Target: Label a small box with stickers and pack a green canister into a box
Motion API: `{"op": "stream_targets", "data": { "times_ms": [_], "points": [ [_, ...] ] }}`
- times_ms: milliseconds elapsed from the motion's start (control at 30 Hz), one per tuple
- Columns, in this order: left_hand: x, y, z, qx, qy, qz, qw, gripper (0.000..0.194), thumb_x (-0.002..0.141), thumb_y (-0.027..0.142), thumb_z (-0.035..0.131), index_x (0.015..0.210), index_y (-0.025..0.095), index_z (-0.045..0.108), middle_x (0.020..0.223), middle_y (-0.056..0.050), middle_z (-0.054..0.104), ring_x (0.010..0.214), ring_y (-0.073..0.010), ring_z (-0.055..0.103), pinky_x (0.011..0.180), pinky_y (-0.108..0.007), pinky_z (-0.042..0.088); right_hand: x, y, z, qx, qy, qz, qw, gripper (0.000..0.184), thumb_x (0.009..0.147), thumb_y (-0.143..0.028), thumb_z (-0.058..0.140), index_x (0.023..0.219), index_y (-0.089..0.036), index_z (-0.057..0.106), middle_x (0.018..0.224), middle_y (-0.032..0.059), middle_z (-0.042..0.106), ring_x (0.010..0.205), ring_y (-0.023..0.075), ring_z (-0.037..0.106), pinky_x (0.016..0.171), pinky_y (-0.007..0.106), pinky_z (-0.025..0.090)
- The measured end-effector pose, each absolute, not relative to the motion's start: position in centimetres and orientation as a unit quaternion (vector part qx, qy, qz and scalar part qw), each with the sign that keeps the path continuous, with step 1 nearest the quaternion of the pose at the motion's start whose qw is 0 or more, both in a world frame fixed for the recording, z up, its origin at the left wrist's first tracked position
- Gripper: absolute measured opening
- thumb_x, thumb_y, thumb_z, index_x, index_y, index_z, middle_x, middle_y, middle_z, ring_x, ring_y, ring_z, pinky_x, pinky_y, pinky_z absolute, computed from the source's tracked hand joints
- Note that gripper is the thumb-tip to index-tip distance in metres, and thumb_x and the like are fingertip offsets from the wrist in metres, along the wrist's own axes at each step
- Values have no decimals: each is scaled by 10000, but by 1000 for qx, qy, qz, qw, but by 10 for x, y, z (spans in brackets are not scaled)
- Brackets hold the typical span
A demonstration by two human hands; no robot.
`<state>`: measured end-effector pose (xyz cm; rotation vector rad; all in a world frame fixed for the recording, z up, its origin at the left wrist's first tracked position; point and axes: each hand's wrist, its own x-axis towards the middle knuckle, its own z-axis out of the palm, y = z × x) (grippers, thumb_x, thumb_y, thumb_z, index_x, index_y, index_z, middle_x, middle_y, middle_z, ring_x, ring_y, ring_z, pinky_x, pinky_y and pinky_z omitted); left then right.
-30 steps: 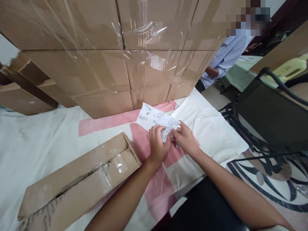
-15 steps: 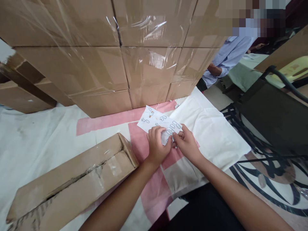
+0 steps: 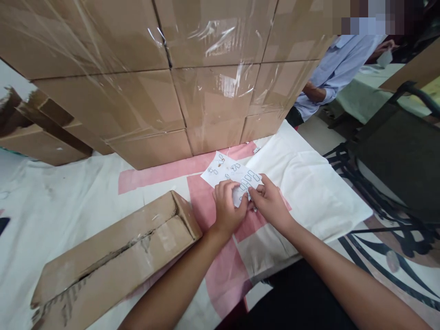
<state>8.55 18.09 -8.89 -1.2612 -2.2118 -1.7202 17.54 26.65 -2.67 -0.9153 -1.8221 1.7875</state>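
A white sheet of paper (image 3: 223, 169) printed with small outlined rectangular shapes lies over the cloth, its near end between my two hands. My left hand (image 3: 227, 201) is closed on the near left edge of the sheet, thumb against the fingers. Opposite it, my right hand (image 3: 270, 199) pinches the near right edge, with the thumb on top. The fingertips of both hands nearly meet. What lies under the sheet between them is mostly hidden.
Stacked cardboard boxes (image 3: 144, 101) in clear wrap rise behind the paper. A long, torn-edged carton (image 3: 113, 256) lies to the left on the white and pink cloth (image 3: 309, 192). At right are a dark chair (image 3: 395, 151) and a person in a light blue shirt (image 3: 347, 68).
The view has shifted slightly, so the scene sits a little farther right. Both hands keep their grip on the paper with hardly any visible movement.
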Motion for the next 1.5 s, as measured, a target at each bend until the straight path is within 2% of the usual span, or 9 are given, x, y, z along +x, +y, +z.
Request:
{"op": "stream_targets", "data": {
  "times_ms": [200,400,533,700,1033,1333,1500],
  "points": [
    [86,181,-91,-413,-710,-570,27,267,859,241,636,1109,240,540,1112,-57,610,1092,-240,546,966,-403,385,176,267,-31,-329,-656,643,217,253,827,-297,637,1034,-232,507,748,-20,672,528,135,598,488,246,528],
    [85,181,-91,-410,-716,-565,27,246,867,261,626,1097,236,541,1113,-64,611,1091,-246,552,969,-411,398,173,267,-29,-328,-662,638,217,237,836,-299,624,1030,-235,505,702,-41,642,510,129,584,463,228,490],
    [85,181,-91,-409,-719,-561,27,259,860,260,631,1103,234,542,1119,-68,611,1099,-248,551,969,-414,400,172,268,-34,-321,-658,647,214,228,833,-263,623,1029,-239,509,732,-34,657,557,139,615,490,230,502],
    [85,181,-91,-410,-715,-566,28,245,864,262,625,1093,231,547,1114,-68,613,1092,-247,550,962,-409,394,172,268,-32,-323,-660,643,217,215,837,-279,622,1010,-235,502,711,-34,646,528,134,592,460,222,485],
    [86,181,-91,-409,-713,-569,23,250,870,265,636,1101,235,545,1111,-56,605,1082,-239,540,961,-404,368,175,269,-35,-311,-660,648,219,216,845,-264,626,1018,-231,501,744,-32,660,540,127,603,485,226,521],
    [84,181,-92,-407,-709,-575,16,242,873,257,633,1097,231,546,1119,-55,602,1085,-236,532,964,-402,364,172,266,-30,-318,-662,643,217,216,847,-268,610,1026,-225,496,763,-21,678,503,120,597,441,206,474],
    [85,181,-93,-411,-708,-574,19,241,880,263,628,1104,230,546,1116,-58,598,1086,-238,535,968,-405,367,172,268,-33,-324,-656,647,214,244,846,-282,614,1051,-230,494,759,-22,675,518,132,607,470,230,508]
  ]
}}
